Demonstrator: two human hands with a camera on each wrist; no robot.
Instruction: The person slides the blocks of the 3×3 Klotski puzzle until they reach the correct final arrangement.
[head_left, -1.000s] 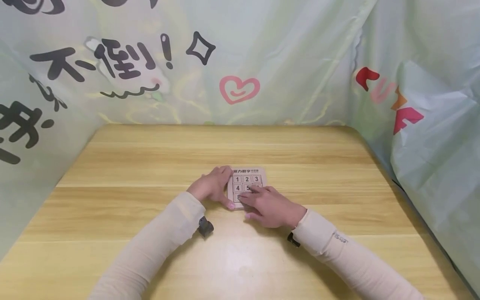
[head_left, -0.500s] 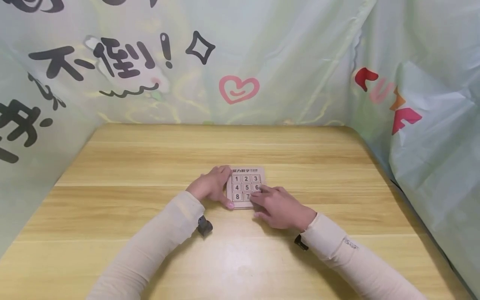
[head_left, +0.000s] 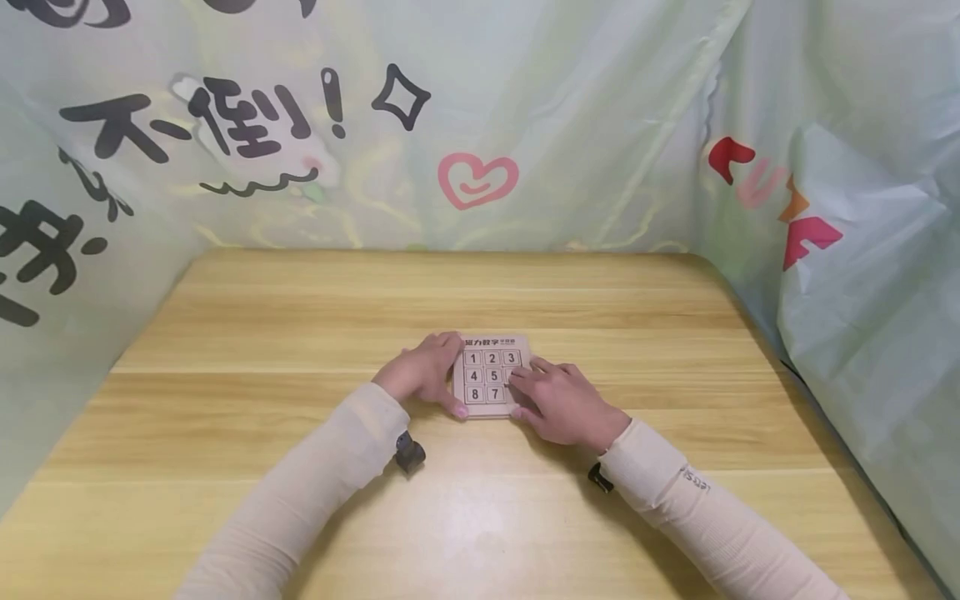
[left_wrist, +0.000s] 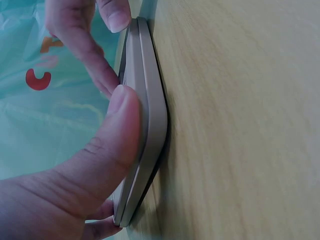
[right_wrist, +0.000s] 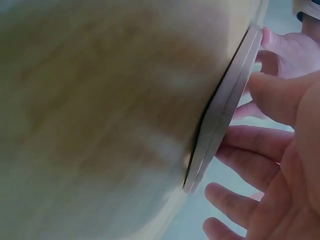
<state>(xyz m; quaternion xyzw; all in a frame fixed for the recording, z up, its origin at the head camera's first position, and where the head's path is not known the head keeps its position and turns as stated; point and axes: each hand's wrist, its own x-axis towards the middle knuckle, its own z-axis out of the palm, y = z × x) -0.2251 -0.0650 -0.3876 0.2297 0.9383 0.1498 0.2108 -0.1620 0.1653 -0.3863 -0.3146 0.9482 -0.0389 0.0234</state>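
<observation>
A flat number slide puzzle (head_left: 483, 406) lies on the table, with tiles 1, 2, 3, 4, 5, 8 and 7 readable in the head view. My left hand (head_left: 423, 371) grips its left side, thumb (left_wrist: 107, 142) on the near edge and fingers toward the far edge. From the right, my right hand (head_left: 566, 407) reaches over the puzzle, index fingertip on the right end of the middle row, hiding the tile there. In the right wrist view, its extended fingers (right_wrist: 250, 160) touch the number face and the thumb is close to the near edge.
A light wood table (head_left: 300, 333) extends around the puzzle. Behind it and along both sides hang pale green printed curtains (head_left: 585, 125). Each wrist wears a small black camera; one wrist camera (head_left: 410, 454) hangs under the left sleeve.
My right hand has shifted right, off the bottom row, uncovering tiles 8 and 7. Its fingertip has since moved from the 7 up to the middle row's right end. The left hand stays put.
</observation>
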